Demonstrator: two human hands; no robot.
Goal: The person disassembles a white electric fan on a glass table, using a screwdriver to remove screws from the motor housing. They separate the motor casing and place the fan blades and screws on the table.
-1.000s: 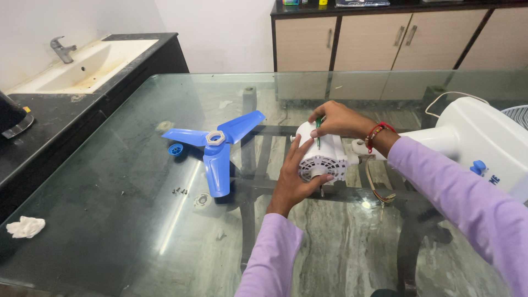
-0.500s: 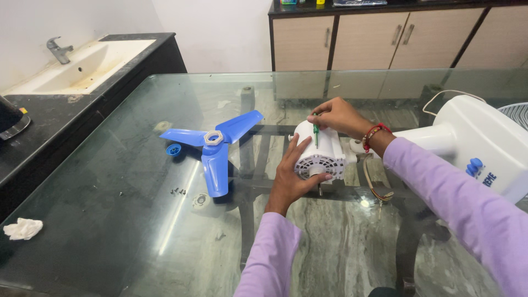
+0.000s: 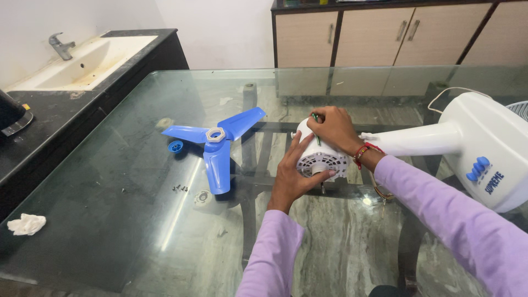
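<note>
A person in lilac sleeves works at a glass worktop (image 3: 137, 181); the white fan motor housing (image 3: 319, 154) lies on its side near the middle of the glass, its vented face turned toward the camera; the left hand (image 3: 294, 179) cups that face from below, thumb across the hub, fingers spread along the side, gripping the housing to steady it; the right hand (image 3: 333, 129) is clenched over the top, pinching a slim green screwdriver (image 3: 316, 122) whose tip points down against the casing; the white fan stand (image 3: 478, 146) stretches away to the right, joined to the motor by its neck; a blue three-bladed fan blade (image 3: 215, 144) lies flat to the left, well apart, with a small blue cap (image 3: 176, 146) just beside it and a few tiny screws (image 3: 180, 188) nearer the camera; a crumpled white tissue (image 3: 26, 224) sits at the far left edge; judging from this, the work goes best if the left hand keeps the housing from rolling, the screwdriver stands square in the screw head, and any loosened screw joins the little pile rather than dropping through the frame.
</note>
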